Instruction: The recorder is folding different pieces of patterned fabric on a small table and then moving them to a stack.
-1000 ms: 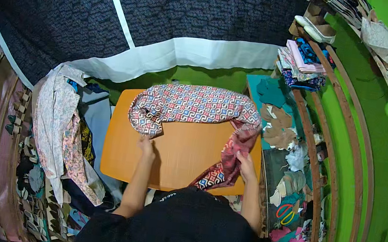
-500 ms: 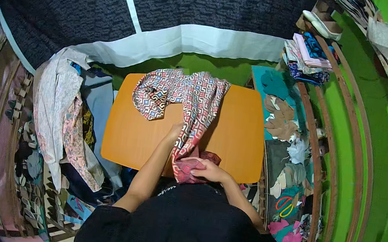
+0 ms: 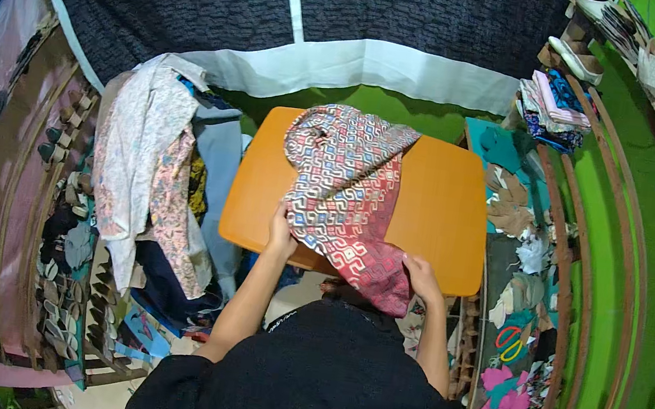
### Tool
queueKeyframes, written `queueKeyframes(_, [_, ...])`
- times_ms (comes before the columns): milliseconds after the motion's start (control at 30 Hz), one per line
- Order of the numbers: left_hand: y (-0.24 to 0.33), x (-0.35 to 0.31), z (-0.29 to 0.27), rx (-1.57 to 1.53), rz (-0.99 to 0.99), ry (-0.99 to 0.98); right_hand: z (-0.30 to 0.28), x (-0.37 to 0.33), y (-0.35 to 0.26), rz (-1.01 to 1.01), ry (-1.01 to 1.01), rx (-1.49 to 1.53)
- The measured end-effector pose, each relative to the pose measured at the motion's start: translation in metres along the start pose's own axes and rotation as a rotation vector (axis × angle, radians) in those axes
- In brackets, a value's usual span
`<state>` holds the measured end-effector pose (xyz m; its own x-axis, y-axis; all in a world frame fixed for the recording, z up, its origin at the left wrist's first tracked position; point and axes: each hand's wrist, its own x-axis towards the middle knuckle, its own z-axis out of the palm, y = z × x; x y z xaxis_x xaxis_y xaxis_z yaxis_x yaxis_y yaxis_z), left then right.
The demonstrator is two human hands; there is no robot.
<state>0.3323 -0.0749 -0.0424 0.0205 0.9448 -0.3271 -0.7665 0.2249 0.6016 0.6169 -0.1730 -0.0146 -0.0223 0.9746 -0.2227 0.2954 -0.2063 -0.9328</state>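
Note:
A patterned cloth (image 3: 337, 193) in red, white and blue geometric print lies over the orange tabletop (image 3: 442, 211). Its far end is bunched up, and its near end, in darker red, hangs past the table's front edge toward my body. My left hand (image 3: 282, 233) grips the cloth's left edge at the front of the table. On the other side, my right hand (image 3: 423, 280) pinches the red lower right edge. The cloth is spread wide between both hands; some fingertips are hidden by it.
Several light garments (image 3: 148, 156) hang in a heap left of the table. On the right are fabric scraps (image 3: 510, 200), scissors with red and yellow handles (image 3: 509, 343) and a stack of folded cloth (image 3: 555, 110). Wooden racks (image 3: 562, 310) flank the space; a dark curtain (image 3: 418, 18) hangs behind.
My hands have moved apart and the cloth between them is spread out wide, where it was gathered narrow. The view has shifted, so the table appears farther right.

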Motion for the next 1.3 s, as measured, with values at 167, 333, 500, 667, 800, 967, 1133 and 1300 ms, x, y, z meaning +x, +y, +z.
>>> queueKeyframes(167, [0.011,-0.086,0.002,0.19,-0.209,-0.103,0.078,-0.003,-0.016,-0.171,0.145,-0.17])
queueKeyframes(333, [-0.02,-0.129,-0.059,0.792,0.002,-0.297,0.174,-0.01,-0.059,-0.078,0.157,-0.245])
queueKeyframes(500, [-0.004,-0.165,-0.067,1.001,0.027,-0.443,0.202,-0.038,-0.097,-0.074,0.42,-0.78])
queueKeyframes(667, [0.022,-0.207,-0.027,1.342,0.017,-0.725,0.192,-0.006,-0.067,0.053,0.283,-1.136])
queueKeyframes(800, [-0.02,-0.181,-0.062,1.135,-0.098,-0.866,0.163,0.001,-0.057,0.217,0.166,-1.121])
queueKeyframes(967, [-0.012,-0.162,-0.046,0.938,-0.213,-0.982,0.107,-0.023,-0.061,-0.028,0.757,-0.751])
queueKeyframes(1133, [-0.014,-0.144,-0.013,0.993,-0.318,-1.021,0.062,-0.021,-0.024,-0.137,0.812,-0.226])
queueKeyframes(1300, [-0.046,-0.089,-0.01,1.006,-0.308,-0.517,0.071,0.004,-0.007,0.011,0.515,0.803])
